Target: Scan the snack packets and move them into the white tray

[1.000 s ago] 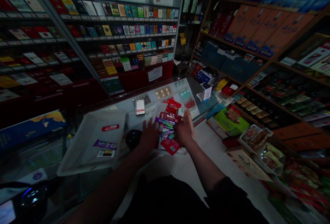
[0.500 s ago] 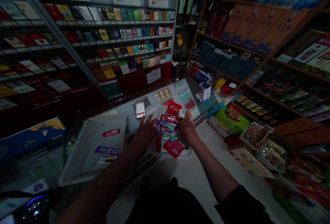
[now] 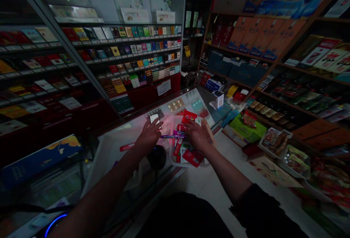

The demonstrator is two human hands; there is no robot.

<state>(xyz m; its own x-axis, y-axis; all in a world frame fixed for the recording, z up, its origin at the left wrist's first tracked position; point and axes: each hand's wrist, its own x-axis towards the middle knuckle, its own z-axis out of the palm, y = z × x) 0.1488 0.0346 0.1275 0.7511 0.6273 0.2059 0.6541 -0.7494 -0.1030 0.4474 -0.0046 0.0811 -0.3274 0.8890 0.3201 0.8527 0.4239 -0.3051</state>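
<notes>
A long, thin purple packet (image 3: 172, 136) spans the gap between my hands, above a white plastic basket (image 3: 171, 157). My left hand (image 3: 149, 135) pinches its left end, with other fingers stretched toward a phone (image 3: 154, 119). Its right end goes under the curled fingers of my right hand (image 3: 195, 134), which partly hide it. Red packets (image 3: 193, 157) and other small wrapped snacks fill the basket. A black rounded device (image 3: 156, 157) stands beside the basket's left side, and a red glow falls on the basket wall.
A larger white tray (image 3: 105, 146) at the left holds a red stick-shaped packet (image 3: 127, 146); my left arm covers part of it. The glass counter (image 3: 133, 121) runs behind. Shelves of small boxes (image 3: 136, 50) face me, and a green box (image 3: 243, 128) stands to the right.
My left hand has moved slightly up and left, now overlapping the phone. A purple packet is lifted between my hands. The black device and red glow now show as the view shifted.
</notes>
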